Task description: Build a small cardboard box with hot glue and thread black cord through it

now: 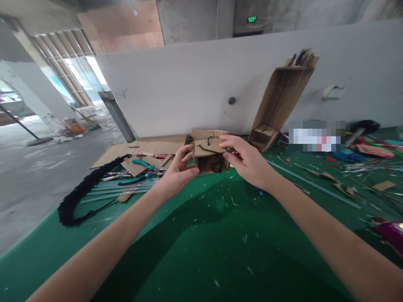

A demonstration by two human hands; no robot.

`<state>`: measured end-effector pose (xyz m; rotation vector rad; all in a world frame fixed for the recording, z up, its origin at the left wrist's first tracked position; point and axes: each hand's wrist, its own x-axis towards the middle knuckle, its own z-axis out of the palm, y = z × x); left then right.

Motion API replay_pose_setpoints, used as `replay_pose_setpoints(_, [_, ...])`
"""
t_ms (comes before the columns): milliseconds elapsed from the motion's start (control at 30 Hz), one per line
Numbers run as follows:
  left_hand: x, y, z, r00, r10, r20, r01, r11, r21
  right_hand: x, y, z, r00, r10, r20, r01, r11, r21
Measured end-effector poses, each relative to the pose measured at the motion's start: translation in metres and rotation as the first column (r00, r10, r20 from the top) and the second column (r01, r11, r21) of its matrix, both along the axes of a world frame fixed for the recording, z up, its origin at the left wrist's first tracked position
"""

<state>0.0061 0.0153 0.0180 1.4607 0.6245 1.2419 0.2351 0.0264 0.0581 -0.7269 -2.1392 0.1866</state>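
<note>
Between my two hands is a small cardboard box (208, 145), its open side facing me and a dark hollow showing. A black cord (206, 148) runs over its top, with a loop hanging at the opening. My left hand (179, 171) grips the box's left side, thumb at the lower front corner. On the right side, my right hand (244, 159) closes its thumb and fingers on the upper corner, near the cord. The fingertips behind the box are partly hidden.
Teal-handled pliers (143, 164), clear strips and a fuzzy black band (75, 195) lie left on the green tabletop (201, 243). A tall cardboard piece (283, 96) leans against the white wall (176, 84). Scraps and strips clutter the right; a purple object (390, 230) sits at the right edge.
</note>
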Motion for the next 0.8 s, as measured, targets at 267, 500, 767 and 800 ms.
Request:
replay_pose_setpoints(267, [-0.009, 0.009, -0.005, 0.98, 0.042, -0.193, -0.012, 0.988, 0.155, -0.002, -0.012, 0.006, 0.999, 0.004, 0.044, -0.003, 1.0, -0.024])
replay_pose_setpoints(500, [-0.013, 0.012, -0.005, 0.965, 0.079, -0.252, -0.03, 0.981, 0.192, -0.001, -0.011, 0.003, 0.996, 0.014, 0.086, -0.013, 1.0, -0.009])
replay_pose_setpoints(767, [-0.02, 0.015, -0.011, 0.956, 0.056, -0.288, -0.013, 0.989, 0.149, -0.003, -0.008, 0.002, 1.0, 0.006, -0.015, -0.008, 0.997, -0.082])
replay_pose_setpoints(800, [-0.02, 0.015, -0.013, 0.952, 0.049, -0.303, -0.006, 0.99, 0.14, -0.003, -0.008, 0.003, 0.999, 0.001, -0.046, -0.006, 0.995, -0.099])
